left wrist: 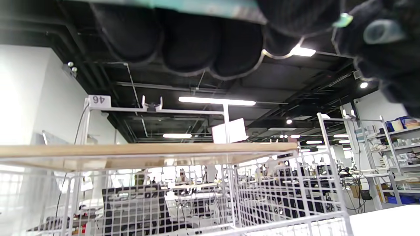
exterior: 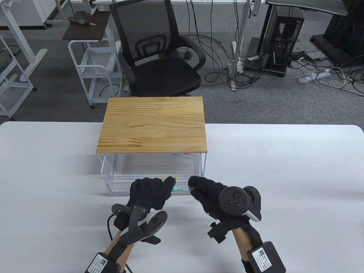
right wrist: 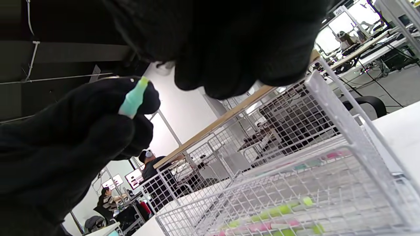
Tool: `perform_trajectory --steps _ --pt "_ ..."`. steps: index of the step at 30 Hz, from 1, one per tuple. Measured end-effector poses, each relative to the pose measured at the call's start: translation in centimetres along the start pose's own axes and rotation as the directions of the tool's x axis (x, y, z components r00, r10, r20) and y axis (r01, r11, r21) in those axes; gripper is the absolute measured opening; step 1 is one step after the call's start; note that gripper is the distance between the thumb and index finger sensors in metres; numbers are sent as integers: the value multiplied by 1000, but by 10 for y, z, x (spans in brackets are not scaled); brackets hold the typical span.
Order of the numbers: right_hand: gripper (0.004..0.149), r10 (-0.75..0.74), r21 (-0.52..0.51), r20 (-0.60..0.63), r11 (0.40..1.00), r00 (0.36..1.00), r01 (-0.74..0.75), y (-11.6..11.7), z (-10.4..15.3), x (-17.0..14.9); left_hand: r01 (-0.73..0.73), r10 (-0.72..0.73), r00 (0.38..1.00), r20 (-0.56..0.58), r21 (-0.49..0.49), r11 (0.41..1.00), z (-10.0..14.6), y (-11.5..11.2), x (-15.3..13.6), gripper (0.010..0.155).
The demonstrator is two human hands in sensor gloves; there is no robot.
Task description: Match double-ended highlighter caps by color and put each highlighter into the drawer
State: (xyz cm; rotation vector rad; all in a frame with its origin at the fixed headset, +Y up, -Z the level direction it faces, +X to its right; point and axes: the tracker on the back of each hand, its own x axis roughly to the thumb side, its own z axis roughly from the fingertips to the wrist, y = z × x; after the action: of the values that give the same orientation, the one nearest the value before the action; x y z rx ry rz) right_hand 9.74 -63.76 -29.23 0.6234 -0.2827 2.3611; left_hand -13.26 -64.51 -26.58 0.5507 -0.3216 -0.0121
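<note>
Table view: both gloved hands sit low centre of frame, just in front of the pulled-out white wire drawer point(exterior: 148, 170), which sits under a pale wooden top point(exterior: 153, 125) on the white table point(exterior: 284, 170). Left hand point(exterior: 150, 192) clenched around a teal highlighter point(exterior: 177, 188), only a short teal stub showing past its thumb; in the right wrist view that hand fills the left side of the frame with the bare teal tip point(right wrist: 134, 98) poking out between its fingers. Right hand point(exterior: 209, 194) curled, thumb and forefinger pinching something small and pale at centre frame; most likely a cap, but cannot tell. The two hands are near each other, not touching. Inside the drawer, lower right of the right wrist view, several highlighters point(right wrist: 275, 216) with green and pink ends lie flat on the mesh floor; from above they are mostly hidden by the wooden top and the hands. Background, upper half of table view: black mesh office chair point(exterior: 159, 54), white wire cart point(exterior: 96, 74) at upper left, computer tower point(exterior: 280, 37) and tangled cables upper right
</note>
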Motion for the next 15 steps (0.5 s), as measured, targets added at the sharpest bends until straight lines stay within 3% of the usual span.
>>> perform_trajectory --steps 15 --pt "46 -43 7 31 999 999 43 9 0 -1 33 -33 998 51 15 999 2 0 8 50"
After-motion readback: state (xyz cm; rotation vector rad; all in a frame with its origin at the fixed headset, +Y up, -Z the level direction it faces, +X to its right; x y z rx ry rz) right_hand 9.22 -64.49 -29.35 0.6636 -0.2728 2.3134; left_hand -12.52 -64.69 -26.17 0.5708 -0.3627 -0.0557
